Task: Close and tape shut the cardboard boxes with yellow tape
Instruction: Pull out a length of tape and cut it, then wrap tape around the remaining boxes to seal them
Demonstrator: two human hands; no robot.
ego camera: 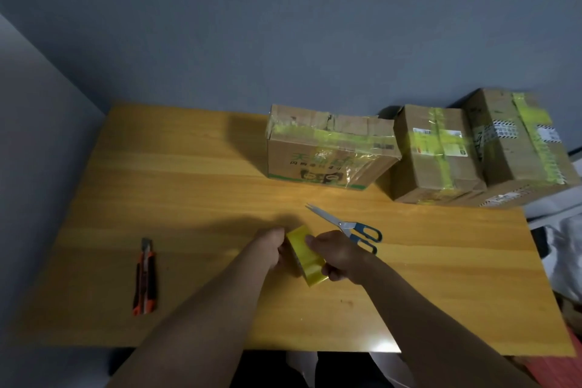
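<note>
Head view, looking down on a wooden table [195, 186]. Both hands meet over its near middle, holding a roll of yellow tape [307, 257] between them, just above the tabletop. Left hand [271, 250] grips the roll's left side, fingers curled over the far edge. Right hand [338, 257] grips the right side, thumb lying across the top of the roll and fingers wrapped underneath. Whether a loose end of tape is being lifted cannot be determined.

Scissors [346, 225], blue-handled, lie flat just beyond the right hand, blades slightly parted and pointing away to the left; the handles sit right beside the knuckles, contact uncertain. An orange and black utility knife [145, 277] lies well to the left of the left hand.

Three cardboard boxes stand beyond the hands, toward the wall. The nearest box [327, 151], straight ahead of the right hand, has green printing on its front and yellow tape across its top. The middle box [436, 151], further right, touches the first and carries crossed yellow tape. The rightmost box [519, 142] leans against the middle one, also taped yellow.
</note>
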